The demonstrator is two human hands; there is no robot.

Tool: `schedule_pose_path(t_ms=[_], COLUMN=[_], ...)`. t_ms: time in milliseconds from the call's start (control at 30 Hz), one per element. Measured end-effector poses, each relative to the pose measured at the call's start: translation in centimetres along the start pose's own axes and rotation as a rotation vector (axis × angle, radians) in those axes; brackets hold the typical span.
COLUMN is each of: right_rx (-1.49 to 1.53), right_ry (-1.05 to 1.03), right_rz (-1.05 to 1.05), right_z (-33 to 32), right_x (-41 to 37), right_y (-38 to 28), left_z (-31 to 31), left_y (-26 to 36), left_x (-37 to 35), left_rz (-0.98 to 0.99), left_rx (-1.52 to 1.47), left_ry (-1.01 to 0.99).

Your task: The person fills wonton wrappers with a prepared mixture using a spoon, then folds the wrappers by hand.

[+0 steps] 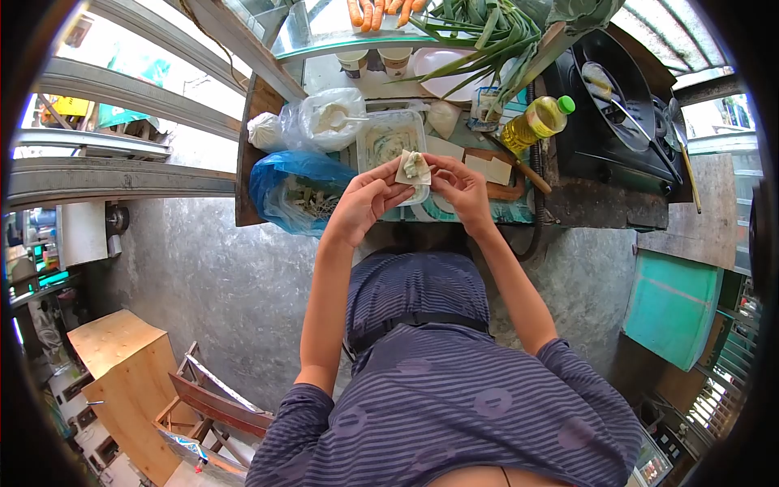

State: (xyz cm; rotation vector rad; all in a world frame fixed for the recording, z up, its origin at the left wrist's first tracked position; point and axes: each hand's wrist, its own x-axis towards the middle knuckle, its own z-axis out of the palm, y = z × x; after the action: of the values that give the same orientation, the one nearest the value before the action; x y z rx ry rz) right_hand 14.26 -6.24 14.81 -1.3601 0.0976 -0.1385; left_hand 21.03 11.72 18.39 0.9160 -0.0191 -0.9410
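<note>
- The counter (pixel 596 204) has its near edge close in front of the person, and both hands work up over that edge, near the middle
- Grey floor (pixel 227 268) shows to both sides of the person, between the wooden box (pixel 134 381) behind on the left and the green panel (pixel 672 308) on the right
- The left hand (pixel 363 201) has its fingers bent together, thumb folded in, pinching the left side of a square wrapper (pixel 402 174) with pale, lumpy filling (pixel 415 165) on it
- The right hand (pixel 461 188) pinches the wrapper's right side between thumb and fingertips, so the wrapper is up off the counter, over the near part of the white tub
- Just right of that hand, more wrappers (pixel 489 169) lie on a brown board (pixel 507 192), a wooden-handled knife (pixel 531 174) slanting beside them
- Beyond, the oil bottle (pixel 531 127) stands upright under long green leaves (pixel 487 61), and the stove (pixel 576 158) with its dark pan (pixel 641 77) takes up the right end
- The white tub (pixel 360 150) holds a pale, smeared mixture
- Left of it, a clear bag (pixel 308 126) holds white stuff and a spoon (pixel 350 119), and nearer, a blue bag (pixel 272 180) holds greenish scraps
</note>
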Motion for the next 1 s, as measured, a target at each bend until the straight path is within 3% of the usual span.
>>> schedule_pose_path(t_ms=[300,1000], right_rx=[0.162,0.157], right_ry=[0.034,-0.034], right_rz=[0.089,-0.097], right_z=[0.9,1.5], right_x=[-0.2,0.1], right_y=[-1.3,-1.8], left_z=[0.5,0.7], left_y=[-0.4,0.3], left_x=[-0.4,-1.3], left_rz=[0.106,0.231], left_rx=[0.102,0.271], left_ry=[0.003,0.03])
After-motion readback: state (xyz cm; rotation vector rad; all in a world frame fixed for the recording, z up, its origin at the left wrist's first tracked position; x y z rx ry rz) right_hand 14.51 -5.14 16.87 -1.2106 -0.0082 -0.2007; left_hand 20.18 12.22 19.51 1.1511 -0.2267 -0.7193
